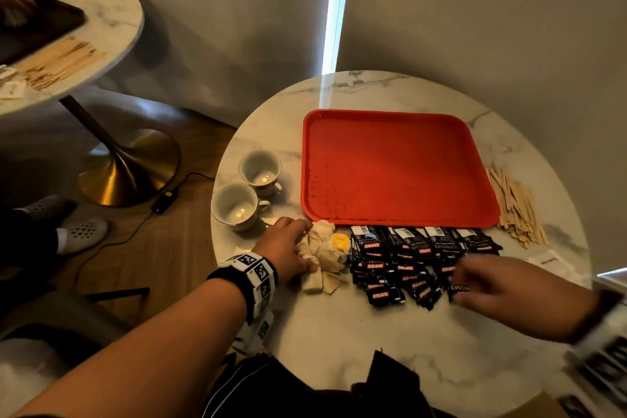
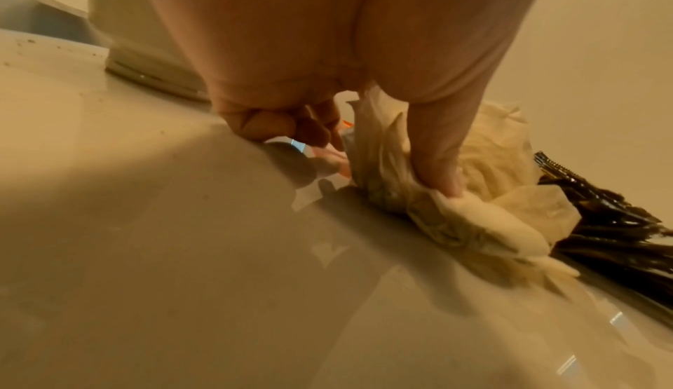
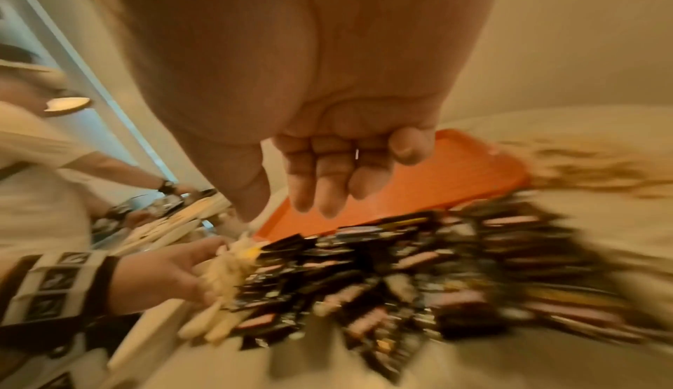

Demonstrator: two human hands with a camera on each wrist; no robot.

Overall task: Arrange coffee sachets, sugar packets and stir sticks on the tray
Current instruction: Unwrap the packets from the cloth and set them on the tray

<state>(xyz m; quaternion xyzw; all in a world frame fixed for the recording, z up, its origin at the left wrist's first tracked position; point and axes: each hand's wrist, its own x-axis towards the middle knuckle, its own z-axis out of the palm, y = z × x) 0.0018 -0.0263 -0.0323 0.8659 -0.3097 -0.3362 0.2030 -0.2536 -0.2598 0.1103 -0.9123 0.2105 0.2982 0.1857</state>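
Black coffee sachets [image 1: 412, 265] with red labels lie in a messy pile on the round white marble table [image 1: 356, 343], just in front of the flat red plastic tray [image 1: 397, 166]. The tray has nothing on it. Pale cream paper packets [image 1: 322, 258] sit in a crumpled bunch to the left of the sachets, touching them. One small yellow thing [image 1: 340, 242] sits on the bunch, and it is too small to tell what it is. Thin wooden stir sticks [image 1: 515, 207] lie in a heap at the right edge of the tray.

The left hand [image 1: 288, 251] rests on the cream packets. In the left wrist view, its grip is partly closed: the thumb [image 2: 437, 159] presses down on the packets and the other fingers curl behind them.

The right hand [image 1: 509, 285] is blurry above the right side of the sachet pile. In the right wrist view, its fingers [image 3: 328, 182] hang loose and apart, and the grip holds nothing. That view is smeared, so the labels cannot be read.

Two white teacups [image 1: 247, 190] stand left of the tray. A second round table [image 1: 112, 27] at the far left is cut off by the edge.
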